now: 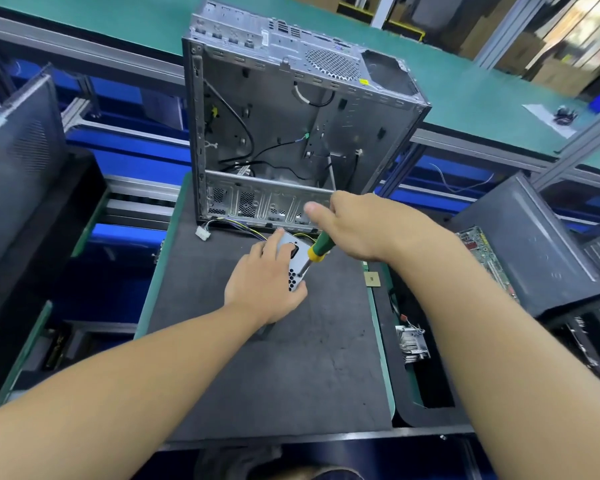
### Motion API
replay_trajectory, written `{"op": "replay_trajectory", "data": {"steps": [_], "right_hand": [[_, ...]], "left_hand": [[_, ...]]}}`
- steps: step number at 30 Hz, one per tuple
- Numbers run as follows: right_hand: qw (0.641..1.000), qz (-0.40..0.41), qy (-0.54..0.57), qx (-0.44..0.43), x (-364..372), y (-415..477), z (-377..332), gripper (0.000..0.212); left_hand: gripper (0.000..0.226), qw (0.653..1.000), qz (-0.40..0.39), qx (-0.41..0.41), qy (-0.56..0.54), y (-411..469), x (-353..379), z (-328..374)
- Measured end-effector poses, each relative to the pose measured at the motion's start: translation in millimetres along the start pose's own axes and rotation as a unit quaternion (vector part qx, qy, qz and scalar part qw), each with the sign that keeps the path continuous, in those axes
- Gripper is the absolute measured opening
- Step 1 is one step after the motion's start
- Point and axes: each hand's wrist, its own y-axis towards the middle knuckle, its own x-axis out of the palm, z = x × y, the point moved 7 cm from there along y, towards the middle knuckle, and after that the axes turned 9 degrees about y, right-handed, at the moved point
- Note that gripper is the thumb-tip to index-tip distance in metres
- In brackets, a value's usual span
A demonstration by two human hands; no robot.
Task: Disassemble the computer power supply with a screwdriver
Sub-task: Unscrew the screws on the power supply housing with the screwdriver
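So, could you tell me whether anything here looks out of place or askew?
The power supply sits tilted on the mat, steadied by the left hand, and a small square chip lies loose just past the mat's right edge.

I read the PSU as bare sheet metal, light grey w/ satin sheen, honeycomb-punched at its near end. The screwdriver has a glossy green plastic handle, yellow collar, dull steel shaft. The work mat looks to me like dark grey foam or rubber: matt, scuffed, speckled toward its near edge. At the mat's far edge the PC case is unpainted steel, dull, w/ perforated vents. By the far-left corner the white connector is smooth plastic. Off the right edge I see the heatsink, bright shiny fins, and a black panel, matt. The bench top is green, matt, smooth.
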Motion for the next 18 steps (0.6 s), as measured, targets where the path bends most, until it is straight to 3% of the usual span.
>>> {"op": "replay_trajectory", "data": {"steps": [3, 8, 14, 15, 18], "right_hand": [[0.994, 0.006, -0.083, -0.064, 3.5, -3.7, -13.4, 0.022], [0.993, -0.100, -0.008, -0.063, 6.2, -5.9, -13.1, 0.018], [0.987, -0.051, -0.133, -0.080, 4.3, -3.2, -23.1, 0.021], [0.987, -0.031, -0.133, -0.083, 4.6, -2.4, -23.9, 0.029], [0.993, -0.038, -0.071, -0.085, 4.9, -1.2, -15.2, 0.018]], "left_hand": [[0.067, 1.000, 0.003, 0.000, 0.002, -0.8, 0.5, 0.1], [0.070, 1.000, 0.005, -0.001, 0.008, -1.9, 0.0, -1.6], [0.065, 1.000, -0.003, -0.001, 0.004, 0.1, 1.2, -2.7], [0.066, 1.000, -0.003, -0.001, 0.005, -0.1, 1.6, -2.7], [0.067, 1.000, 0.000, -0.003, 0.008, 0.4, 1.9, -3.0]]}}
